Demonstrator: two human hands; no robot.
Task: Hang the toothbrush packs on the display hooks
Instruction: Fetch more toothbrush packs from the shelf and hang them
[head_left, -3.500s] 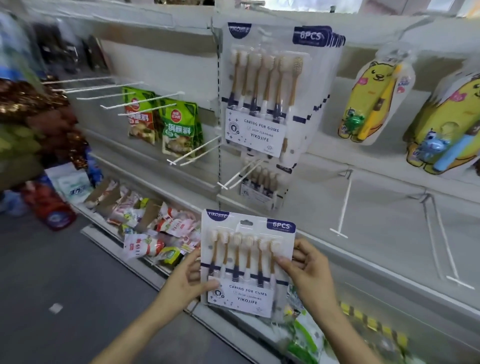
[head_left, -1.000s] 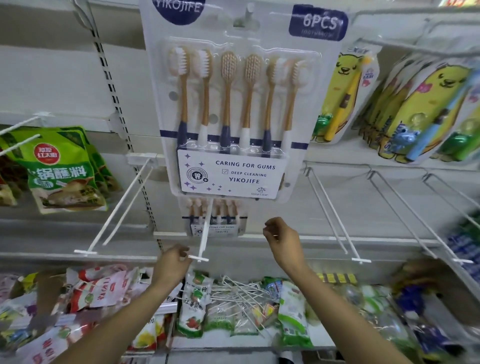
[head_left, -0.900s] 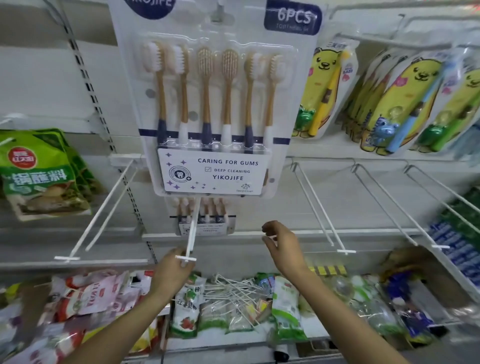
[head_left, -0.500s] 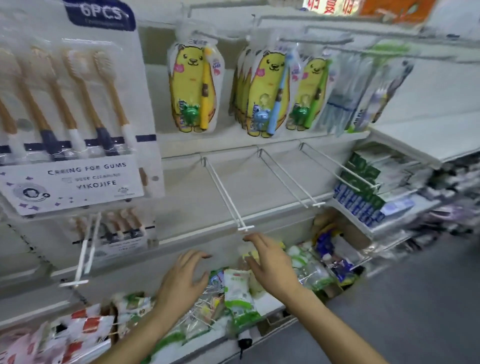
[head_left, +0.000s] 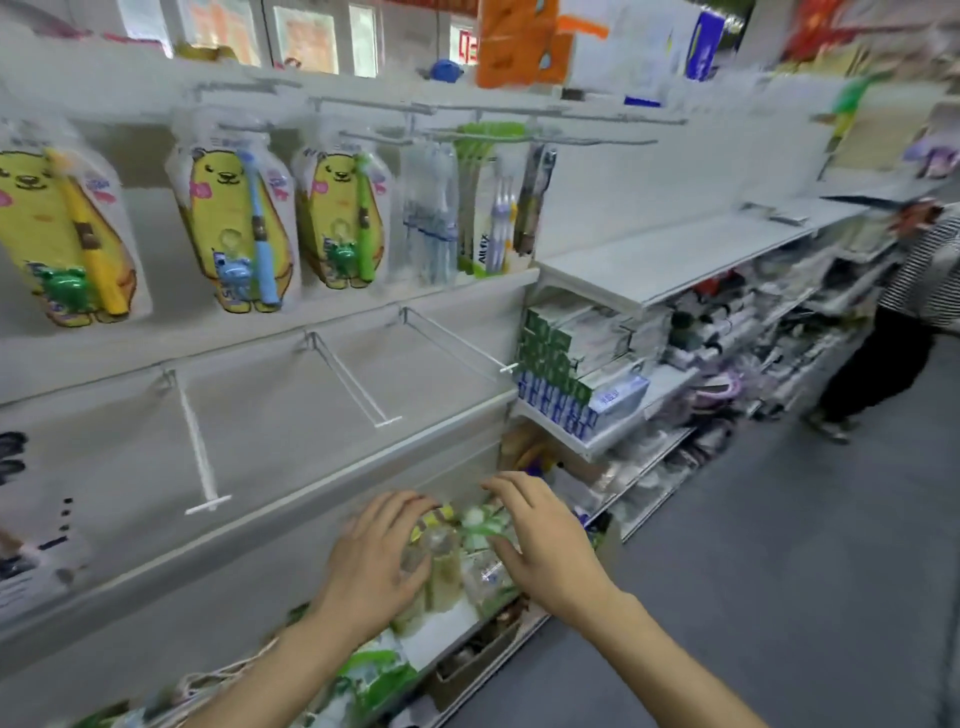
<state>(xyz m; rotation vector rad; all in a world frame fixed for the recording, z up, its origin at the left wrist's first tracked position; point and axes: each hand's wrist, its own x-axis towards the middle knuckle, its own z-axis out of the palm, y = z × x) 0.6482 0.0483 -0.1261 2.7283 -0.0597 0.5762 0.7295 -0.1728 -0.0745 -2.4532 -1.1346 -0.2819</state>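
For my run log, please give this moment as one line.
left hand: open, over goods | right hand: open, same | hooks: bare | pack: none held

Forearms bare; left grip, right grip ungloved.

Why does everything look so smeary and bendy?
Head view: motion blur smears the hands, left hand and right hand, and the bear packs; the wide lens bends the shelf; the light is flat, with no hard shadows.
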